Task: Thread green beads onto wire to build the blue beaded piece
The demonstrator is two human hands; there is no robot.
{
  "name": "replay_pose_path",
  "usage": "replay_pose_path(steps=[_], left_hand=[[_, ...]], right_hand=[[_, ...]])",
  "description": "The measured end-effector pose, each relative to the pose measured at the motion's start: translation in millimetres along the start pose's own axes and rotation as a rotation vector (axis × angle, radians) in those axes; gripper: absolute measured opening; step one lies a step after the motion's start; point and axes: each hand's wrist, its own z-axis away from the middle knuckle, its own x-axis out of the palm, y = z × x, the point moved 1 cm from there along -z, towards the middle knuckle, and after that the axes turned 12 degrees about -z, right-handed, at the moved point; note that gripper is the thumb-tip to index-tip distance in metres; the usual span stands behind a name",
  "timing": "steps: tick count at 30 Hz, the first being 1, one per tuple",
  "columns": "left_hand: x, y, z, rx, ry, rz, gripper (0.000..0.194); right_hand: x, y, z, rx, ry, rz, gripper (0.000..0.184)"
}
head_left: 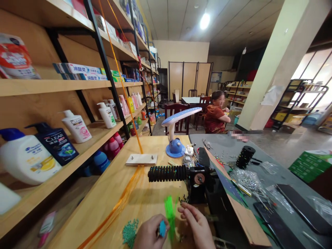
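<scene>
At the bottom of the head view, my left hand [151, 232] is closed around a small turquoise-blue piece [162, 228]; only its blue end shows, so I cannot tell its kind. My right hand [195, 224] is beside it, thumb and fingertips drawn together; whatever they may pinch is too small to make out. Bright green strands [169, 211] lie between the two hands. Left of my left hand is a pile of small teal beads [130, 232]. Just beyond my right fingertips are small metal bits [183, 199], near a black machine [198, 183] with a ridged roller [167, 173].
Orange threads [121, 197] run down through a white plate [141, 159] and across the wooden table. A blue lamp [175, 147] stands behind. Cardboard [237, 207], phones [302, 207] and bagged parts lie right. Shelves of bottles [77, 128] line the left; a person [216, 116] sits beyond.
</scene>
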Motion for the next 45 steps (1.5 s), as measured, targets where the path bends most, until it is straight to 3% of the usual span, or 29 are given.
replay_pose_path(steps=[2,5,8,12,15,19,23,27,39,45], left_hand=[[4.1,-4.4,0.2,-0.068,0.007,0.083,0.012],[12.6,-11.4,0.3,-0.132,-0.011,0.172,0.021],[18.0,-14.4,-0.7,-0.167,-0.027,0.264,0.028],[14.9,-11.1,-2.1,-0.215,-0.017,0.483,0.033],[8.5,-10.5,0.1,-0.332,0.002,0.718,0.032],[3.3,-14.9,7.0,-0.573,-0.098,1.089,0.029],[2.5,-16.9,11.6,-0.619,-0.199,1.328,0.024],[5.4,-16.3,13.3,-0.645,-0.253,1.338,0.030],[18.8,-25.6,19.2,-0.510,-0.093,1.029,0.019],[15.1,-16.7,18.7,-0.489,-0.148,1.080,0.020]], right_hand=[[-1.3,15.8,-0.9,0.005,0.021,-0.032,0.065],[3.8,42.0,0.0,-0.104,0.012,-0.050,0.055],[15.1,54.7,0.9,-0.146,-0.028,-0.022,0.053],[26.5,42.0,-1.1,-0.072,-0.132,0.029,0.053],[28.8,27.4,-2.8,0.015,-0.155,-0.030,0.054],[34.5,23.3,-0.6,0.115,-0.223,-0.027,0.055],[46.6,29.7,5.4,0.193,-0.281,0.074,0.061],[54.2,31.4,9.1,0.190,-0.331,0.116,0.058],[50.5,41.8,9.1,0.116,-0.376,0.136,0.055],[53.4,33.4,11.8,0.121,-0.395,0.120,0.052]])
